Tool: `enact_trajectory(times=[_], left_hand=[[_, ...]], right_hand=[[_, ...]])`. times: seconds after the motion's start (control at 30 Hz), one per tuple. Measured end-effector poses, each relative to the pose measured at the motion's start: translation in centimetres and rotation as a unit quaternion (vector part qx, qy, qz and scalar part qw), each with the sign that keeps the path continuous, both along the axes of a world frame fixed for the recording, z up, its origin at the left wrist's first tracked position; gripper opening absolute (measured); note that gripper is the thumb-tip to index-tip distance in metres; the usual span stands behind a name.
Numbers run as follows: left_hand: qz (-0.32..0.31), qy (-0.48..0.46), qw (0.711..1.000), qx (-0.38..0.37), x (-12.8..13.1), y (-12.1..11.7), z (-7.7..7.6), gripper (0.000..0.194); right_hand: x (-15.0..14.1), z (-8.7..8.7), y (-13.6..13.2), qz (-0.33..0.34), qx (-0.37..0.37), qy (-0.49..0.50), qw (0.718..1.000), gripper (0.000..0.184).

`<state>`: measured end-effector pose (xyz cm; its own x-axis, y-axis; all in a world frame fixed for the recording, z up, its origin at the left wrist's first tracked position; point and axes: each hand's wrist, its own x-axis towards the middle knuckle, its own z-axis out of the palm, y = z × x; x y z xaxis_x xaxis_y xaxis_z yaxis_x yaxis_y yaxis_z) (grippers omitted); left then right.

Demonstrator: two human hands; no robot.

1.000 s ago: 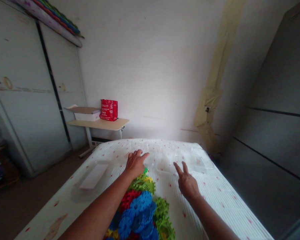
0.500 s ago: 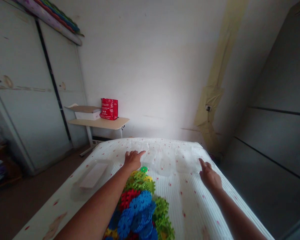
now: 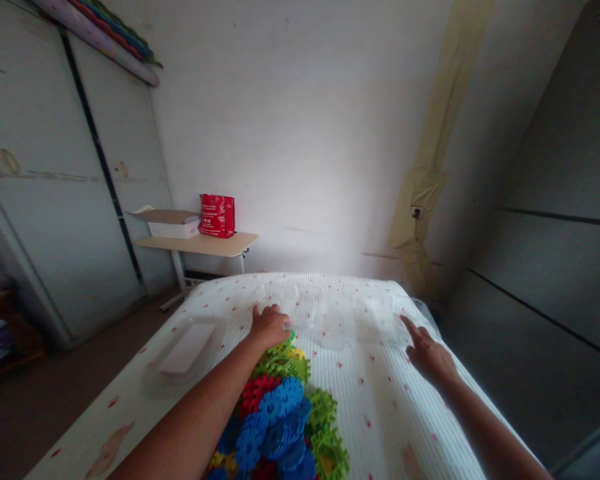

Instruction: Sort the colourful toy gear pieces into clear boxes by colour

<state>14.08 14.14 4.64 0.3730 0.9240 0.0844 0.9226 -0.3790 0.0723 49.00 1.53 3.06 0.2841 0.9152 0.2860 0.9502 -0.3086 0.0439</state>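
Note:
My left hand [image 3: 270,327] is over the bed's far half, palm down, fingers loosely bent and a little apart. It is beside a clear plastic container [image 3: 330,327], whose near left edge meets the thumb side; I cannot tell whether they touch. On the right, my right hand [image 3: 427,351] has its fingers stretched out and apart, close to another clear container [image 3: 375,320]. Nothing shows in its grip. Below my left hand lies a heap of toothed plastic building discs: blue discs [image 3: 280,407], green discs [image 3: 325,437] and red discs [image 3: 259,393].
A clear tray [image 3: 153,383] with a pale flat piece [image 3: 187,350] rests on the spotted bedsheet [image 3: 380,413] at left. Beyond the bed stand a small table [image 3: 215,245], a red bag [image 3: 217,217] and a white box [image 3: 173,230]. Cabinets flank both sides.
My left hand has drawn slightly nearer, its thumb side now lower by the container. My right hand has shifted right and slightly nearer. A clear edge now shows beyond it.

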Motion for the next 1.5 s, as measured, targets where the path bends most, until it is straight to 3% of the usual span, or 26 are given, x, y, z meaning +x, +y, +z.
enact_trajectory(times=[0.23,0.37,0.5,0.73,1.07,1.27,1.5], left_hand=[[0.019,-0.01,1.0,-0.008,0.3,-0.5,-0.3,0.033],[0.031,-0.015,0.999,-0.011,0.4,-0.6,-0.4,0.04],[0.036,-0.014,0.999,-0.009,0.5,-0.5,-0.6,0.047],[0.064,-0.001,0.998,0.001,1.0,-0.3,-1.0,0.05],[0.066,0.004,0.998,-0.005,0.4,-0.7,-0.5,0.054],[0.073,0.004,0.997,-0.004,-0.3,-0.5,-0.5,0.056],[0.081,-0.002,0.997,-0.002,-0.6,-0.2,-0.8,0.057]], right_hand=[[1.2,-1.6,0.2,0.029,0.012,-0.012,0.999,0.059],[0.7,-1.4,-0.1,-0.008,0.053,-0.014,0.998,0.063],[-0.3,-1.0,-0.4,-0.025,0.026,-0.008,0.999,0.063],[-0.4,-1.3,1.1,0.028,0.024,0.055,0.998,0.049],[-0.3,-1.9,2.7,0.021,0.049,0.098,0.994,0.05],[-0.6,-2.4,3.1,0.052,0.093,0.136,0.985,0.052],[-1.2,-2.8,4.1,0.069,0.094,0.156,0.981,0.052]])
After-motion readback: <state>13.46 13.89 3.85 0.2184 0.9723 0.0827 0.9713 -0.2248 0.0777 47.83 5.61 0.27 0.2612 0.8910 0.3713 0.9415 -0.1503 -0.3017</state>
